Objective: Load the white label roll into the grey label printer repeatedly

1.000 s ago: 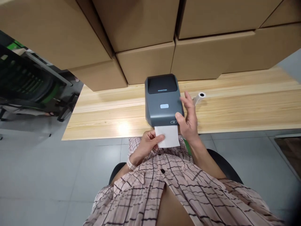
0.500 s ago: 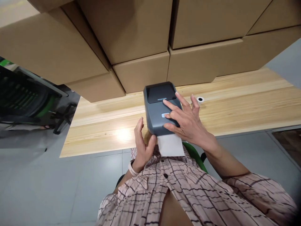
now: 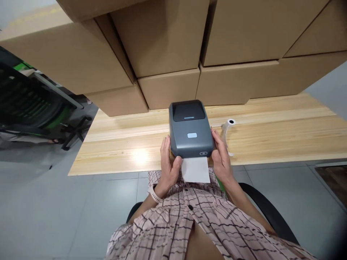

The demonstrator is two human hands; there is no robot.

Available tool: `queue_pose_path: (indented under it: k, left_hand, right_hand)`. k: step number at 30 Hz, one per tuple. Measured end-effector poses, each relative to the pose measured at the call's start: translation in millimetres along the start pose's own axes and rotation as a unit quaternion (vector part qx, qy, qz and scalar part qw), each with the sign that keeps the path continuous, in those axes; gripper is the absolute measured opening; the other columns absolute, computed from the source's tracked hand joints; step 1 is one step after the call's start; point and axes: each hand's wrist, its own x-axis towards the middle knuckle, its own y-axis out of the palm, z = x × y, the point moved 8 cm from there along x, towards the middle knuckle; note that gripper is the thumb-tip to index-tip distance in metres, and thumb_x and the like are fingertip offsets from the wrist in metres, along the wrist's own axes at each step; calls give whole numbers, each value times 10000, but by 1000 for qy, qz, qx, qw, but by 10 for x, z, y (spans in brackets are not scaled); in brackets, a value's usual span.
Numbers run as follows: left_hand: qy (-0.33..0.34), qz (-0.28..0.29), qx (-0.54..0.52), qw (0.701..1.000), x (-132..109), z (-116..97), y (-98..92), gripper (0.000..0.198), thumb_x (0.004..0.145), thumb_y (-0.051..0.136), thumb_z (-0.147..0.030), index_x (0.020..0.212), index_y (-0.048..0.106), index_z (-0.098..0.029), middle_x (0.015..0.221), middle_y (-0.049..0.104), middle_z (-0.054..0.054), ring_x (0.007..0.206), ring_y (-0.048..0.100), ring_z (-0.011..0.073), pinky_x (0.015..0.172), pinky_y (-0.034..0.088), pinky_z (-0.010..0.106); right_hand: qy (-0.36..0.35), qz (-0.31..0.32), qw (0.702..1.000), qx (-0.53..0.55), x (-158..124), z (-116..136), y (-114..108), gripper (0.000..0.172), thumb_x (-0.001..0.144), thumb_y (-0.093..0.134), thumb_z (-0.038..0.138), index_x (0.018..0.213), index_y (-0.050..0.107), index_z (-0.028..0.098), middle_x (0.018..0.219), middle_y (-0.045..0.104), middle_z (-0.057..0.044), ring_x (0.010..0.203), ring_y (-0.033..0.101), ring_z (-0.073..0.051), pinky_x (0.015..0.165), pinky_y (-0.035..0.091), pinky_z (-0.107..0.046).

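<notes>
A dark grey label printer (image 3: pixel 192 127) stands at the front edge of the wooden table, with a black window and a pale blue button on top. White label paper (image 3: pixel 195 170) sticks out of its front and hangs over the table edge. My left hand (image 3: pixel 169 169) lies along the printer's left side, its thumb at the front corner. On the other side my right hand (image 3: pixel 222 163) holds the right side near the front. Between them the two hands grip the printer's sides. Some fingertips are hidden against the casing.
A small white roll (image 3: pixel 231 122) with a loose strip stands right of the printer on the wooden table (image 3: pixel 276 133). Stacked cardboard boxes (image 3: pixel 168 88) line the back. A black chair (image 3: pixel 35 104) is at the left.
My right hand has left the button and top of the printer and moved down to its right side. My left hand has closed in against the left side.
</notes>
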Motion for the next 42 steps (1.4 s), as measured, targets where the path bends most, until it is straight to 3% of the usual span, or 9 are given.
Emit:
queue_pose_path:
  k: [5, 10, 16, 20, 24, 29, 33, 37, 42]
  left_hand:
    - [25, -24, 40, 999, 91, -110, -41, 664, 1076, 458, -579, 1688, 333, -355, 1794, 293, 45, 1709, 79, 309, 1382, 151, 612]
    - [99, -76, -21, 992, 677, -319, -246, 531, 1088, 423, -581, 1518, 610, -333, 1610, 590, 38, 1566, 474, 278, 1335, 346, 518]
    - [21, -108, -117, 987, 1479, 237, -390, 613, 872, 777, -552, 1408, 658, -278, 1566, 618, 104, 1532, 514, 300, 1311, 363, 509]
    - [-131, 37, -182, 974, 1432, 726, -33, 872, 806, 820, -536, 1571, 486, -281, 1697, 464, 144, 1608, 399, 349, 1317, 331, 575]
    - [-127, 97, -180, 971, 1302, 732, 150, 1073, 714, 886, -428, 1641, 372, -256, 1741, 383, 156, 1612, 376, 378, 1309, 356, 543]
    - [-146, 101, -179, 968, 1283, 647, 174, 1092, 727, 811, -331, 1679, 284, -252, 1774, 310, 134, 1610, 357, 354, 1287, 372, 473]
    - [-148, 92, -102, 979, 1271, 565, 117, 950, 767, 698, -266, 1653, 358, -235, 1650, 485, 138, 1402, 553, 335, 1143, 482, 458]
    - [-195, 93, 55, 975, 1254, 573, 25, 801, 789, 639, -289, 1568, 494, -171, 1104, 733, 102, 970, 660, 279, 888, 518, 406]
    - [-199, 132, 121, 963, 1292, 513, 6, 752, 803, 585, -293, 1542, 529, -170, 904, 736, 55, 797, 644, 254, 764, 473, 357]
  right_hand:
    - [3, 36, 999, -9, 75, 89, -56, 674, 1066, 348, 690, 1671, 375, 393, 1733, 424, -57, 1643, 323, -355, 1320, 287, -685]
    - [-63, 32, 997, -37, 641, 464, -159, 815, 1004, 290, 820, 1685, 335, 377, 1750, 382, -74, 1637, 315, -391, 1330, 217, -716]
    - [-157, 13, 986, -50, 1754, 717, -14, 806, 1000, 364, 814, 1669, 276, 374, 1769, 322, -41, 1660, 274, -330, 1368, 207, -610]
    - [-152, 8, 988, -25, 2405, 601, 129, 832, 988, 371, 832, 1652, 254, 344, 1769, 318, -64, 1639, 336, -271, 1350, 289, -510]
    - [-132, 10, 991, -35, 2805, 445, 238, 802, 1001, 428, 779, 1642, 259, 328, 1761, 342, -73, 1636, 343, -267, 1339, 286, -529]
    - [-231, -71, 958, -154, 2423, 753, 202, 599, 1028, 515, 561, 1537, 474, 248, 1683, 464, -140, 1596, 396, -330, 1279, 352, -573]
    - [-255, 168, 920, -245, 1844, 823, 578, 329, 1045, 502, 439, 1140, 723, 216, 1166, 792, -136, 1141, 727, -336, 1014, 524, -515]
    - [-151, 457, 826, -294, 1578, 444, 920, 528, 987, 598, 530, 1409, 629, 212, 1333, 756, -155, 1189, 711, -369, 946, 528, -471]
    - [-77, 554, 756, -340, 1652, 88, 1167, 846, 829, 769, 603, 1517, 545, 164, 1341, 741, -221, 1204, 709, -427, 967, 536, -506]
